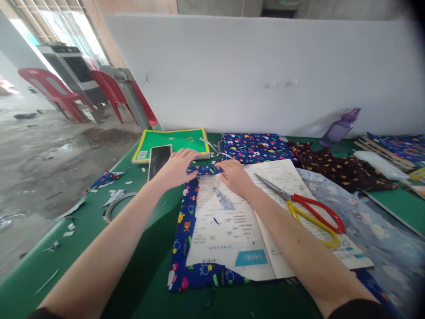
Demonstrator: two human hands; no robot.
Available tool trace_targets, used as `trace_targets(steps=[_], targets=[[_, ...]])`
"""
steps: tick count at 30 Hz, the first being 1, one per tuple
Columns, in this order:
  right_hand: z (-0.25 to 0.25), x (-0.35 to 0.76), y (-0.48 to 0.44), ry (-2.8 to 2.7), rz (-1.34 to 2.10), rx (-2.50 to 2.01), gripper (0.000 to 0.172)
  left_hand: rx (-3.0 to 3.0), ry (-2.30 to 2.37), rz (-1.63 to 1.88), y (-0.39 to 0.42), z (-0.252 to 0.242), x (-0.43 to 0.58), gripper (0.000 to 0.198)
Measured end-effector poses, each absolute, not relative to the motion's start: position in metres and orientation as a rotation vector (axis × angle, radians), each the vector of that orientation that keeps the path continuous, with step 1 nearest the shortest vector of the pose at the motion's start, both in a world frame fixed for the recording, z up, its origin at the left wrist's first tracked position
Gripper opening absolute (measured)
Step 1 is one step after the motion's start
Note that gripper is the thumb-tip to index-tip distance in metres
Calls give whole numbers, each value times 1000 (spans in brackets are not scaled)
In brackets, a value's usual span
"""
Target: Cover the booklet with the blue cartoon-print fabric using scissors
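Observation:
An open book (226, 226) with printed pages lies on a sheet of blue bear-print cloth (186, 230), whose border shows along the left and bottom sides. At the top edge the cloth is folded over onto the page. My left hand (181, 166) grips this fold at the top left corner, thumb below and fingers above. My right hand (235, 176) is closed on the same fold a little to the right, its fingertips pinching the cloth. Scissors (288, 197) with one red and one yellow handle rest on the right page, blades apart from both hands.
A phone (159, 159) and a green book (172, 139) lie at the back left, near a roll of tape (116, 208) and scraps. Behind are a blue-patterned book (255, 146), brown cloth (325, 164) and a purple bottle (338, 128). A white board (265, 75) stands along the back.

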State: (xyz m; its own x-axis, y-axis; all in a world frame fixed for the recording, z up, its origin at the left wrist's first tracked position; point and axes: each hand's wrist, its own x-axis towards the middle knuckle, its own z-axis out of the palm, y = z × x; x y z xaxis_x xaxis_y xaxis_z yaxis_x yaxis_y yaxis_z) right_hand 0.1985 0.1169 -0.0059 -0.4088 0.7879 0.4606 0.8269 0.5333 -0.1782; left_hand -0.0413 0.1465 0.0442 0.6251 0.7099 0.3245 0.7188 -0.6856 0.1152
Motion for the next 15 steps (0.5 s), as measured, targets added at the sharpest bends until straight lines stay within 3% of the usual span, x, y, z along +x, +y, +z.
trace_targets(steps=[4,9,15], targets=[[-5,201,117,-2230,-148,-1351,38,-2932,-1098,-393,153,39,-50,52],[-8,209,121,-2153,-183,-1429,38,-2871,-1154,-416,158,35,-51,22],[-13,214,127,-2140,-185,-1475,40,-2611,-1419,-638,157,37,-49,30]])
